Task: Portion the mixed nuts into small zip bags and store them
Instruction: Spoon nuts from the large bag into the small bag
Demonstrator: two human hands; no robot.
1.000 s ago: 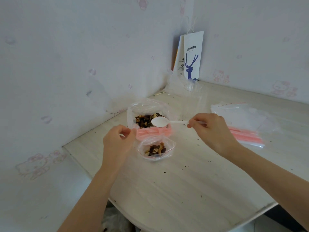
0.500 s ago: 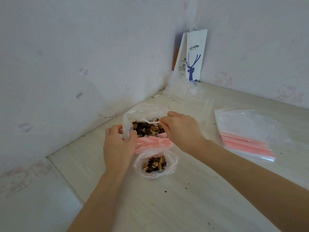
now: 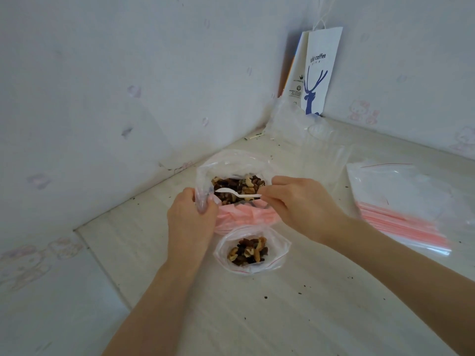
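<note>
1. Left hand (image 3: 191, 222) fingers pinch the big bag's (image 3: 205, 173) rim, holding its mouth wide so the spoon (image 3: 231, 193) can enter
2. Right hand (image 3: 303, 204) fingers pinch the spoon handle, its bowl lying on the nuts (image 3: 246, 183) inside, likely to scoop
3. The small bag (image 3: 280, 249) stands open on the desk (image 3: 282, 317) just in front, part-filled, close for a short carry
4. Spare zip bags (image 3: 401, 214) lie to the right, well apart

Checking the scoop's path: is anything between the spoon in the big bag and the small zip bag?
Only the big bag's folded pink rim lies between the spoon and the small zip bag, whose mouth is open; nothing else visible blocks it.
</note>
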